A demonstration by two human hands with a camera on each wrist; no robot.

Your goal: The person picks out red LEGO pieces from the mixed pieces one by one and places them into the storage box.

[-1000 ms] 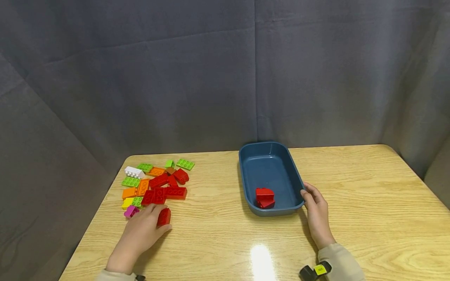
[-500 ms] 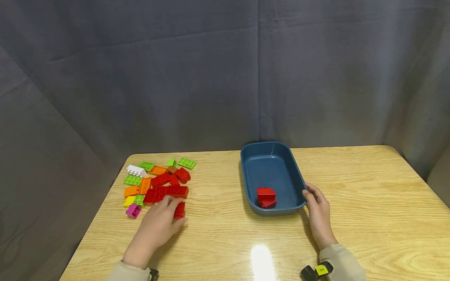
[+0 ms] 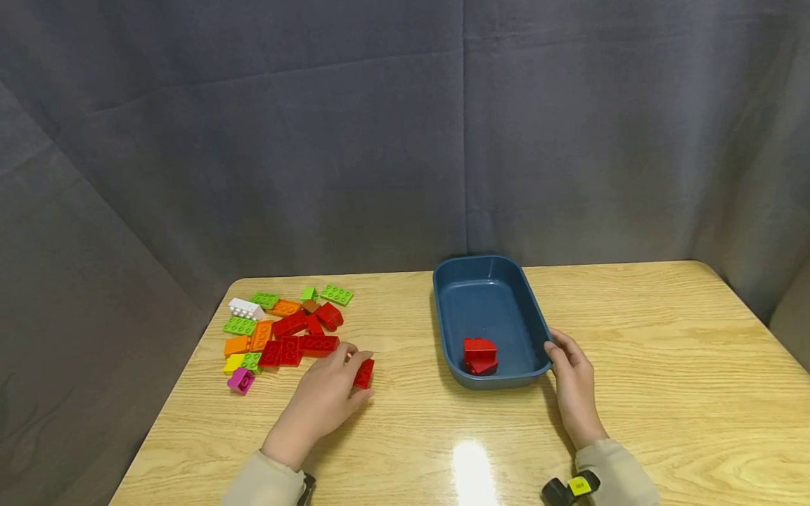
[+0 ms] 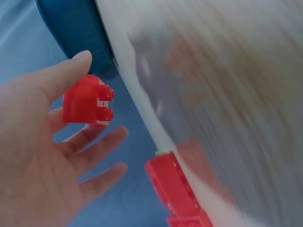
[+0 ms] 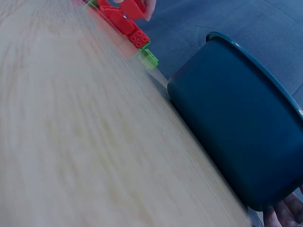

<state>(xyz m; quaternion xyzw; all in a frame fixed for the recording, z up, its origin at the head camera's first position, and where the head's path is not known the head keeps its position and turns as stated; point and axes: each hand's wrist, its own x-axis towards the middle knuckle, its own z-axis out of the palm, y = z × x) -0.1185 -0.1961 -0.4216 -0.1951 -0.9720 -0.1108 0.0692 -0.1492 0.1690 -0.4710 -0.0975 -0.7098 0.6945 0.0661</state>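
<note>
My left hand (image 3: 325,390) pinches a red toy building brick (image 3: 363,374) between thumb and fingers, above the table between the brick pile and the blue tub. The left wrist view shows this red brick (image 4: 85,100) with its round studs facing away from the palm. My right hand (image 3: 572,386) grips the near right side of the blue tub (image 3: 446,330) at its rim. Two red pieces (image 3: 479,355) are in the near end of the tub. In the right wrist view only a few fingers (image 5: 286,213) show, at the tub's underside.
Left on the wooden table (image 3: 405,436) lie several bricks: red bricks (image 3: 290,349), orange bricks (image 3: 261,336), green bricks (image 3: 337,294), a white brick (image 3: 245,308), a yellow brick (image 3: 233,362) and a magenta brick (image 3: 241,380). A grey curtain (image 3: 354,140) hangs behind.
My left hand has carried the red brick rightward, away from the near side of the pile toward the tub. The right hand and the tub have stayed in place.
</note>
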